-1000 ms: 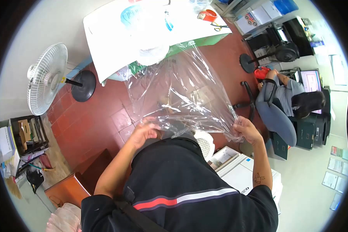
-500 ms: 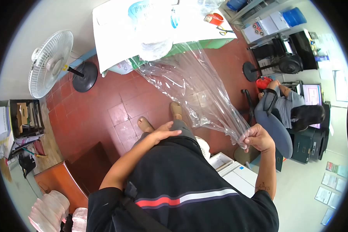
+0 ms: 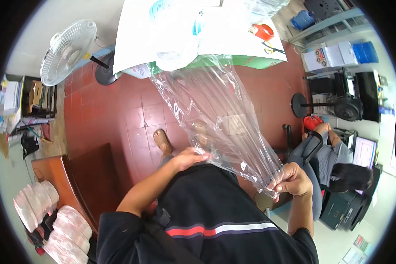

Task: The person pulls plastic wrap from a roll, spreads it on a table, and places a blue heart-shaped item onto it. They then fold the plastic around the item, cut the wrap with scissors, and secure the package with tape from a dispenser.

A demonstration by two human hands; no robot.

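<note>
Head view: from the near edge of the white table [image 3: 233, 39], the clear plastic sheet [image 3: 246, 136] stretches to the person. The right hand [image 3: 294, 179] is clamped on its bunched end; the left hand [image 3: 188, 159] meets its side, grip unclear. Scissors [image 3: 272, 49] lie on the table.

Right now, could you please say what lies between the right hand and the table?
The head view shows clear plastic film stretching from right hand to table.

Clear plastic sheet [image 3: 226, 114] hangs creased, apparently off the table [image 3: 138, 44].
</note>
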